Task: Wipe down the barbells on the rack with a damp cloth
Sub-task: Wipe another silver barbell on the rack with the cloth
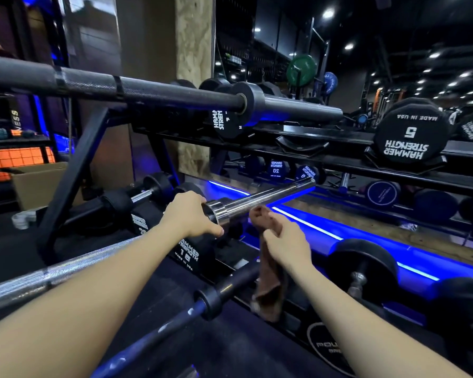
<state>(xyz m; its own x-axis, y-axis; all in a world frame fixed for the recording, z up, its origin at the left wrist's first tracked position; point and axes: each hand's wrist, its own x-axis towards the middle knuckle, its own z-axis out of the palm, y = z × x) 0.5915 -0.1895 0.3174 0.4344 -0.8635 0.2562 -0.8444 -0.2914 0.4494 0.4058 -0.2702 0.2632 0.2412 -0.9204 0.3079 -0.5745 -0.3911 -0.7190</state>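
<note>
Blue-black barbell (175, 317) nearest, unwiped. Left hand (187, 214) grips chrome barbell (257, 199) collar; right hand (284, 241) clutches brown cloth (268, 290) just below sleeve. Next, likely: wrap cloth round sleeve, slide outward.

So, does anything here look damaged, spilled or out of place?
Nothing stands out. The left hand holds the chrome barbell at its collar, the right hand grips the brown cloth, and the dumbbells sit on their rack.
</note>
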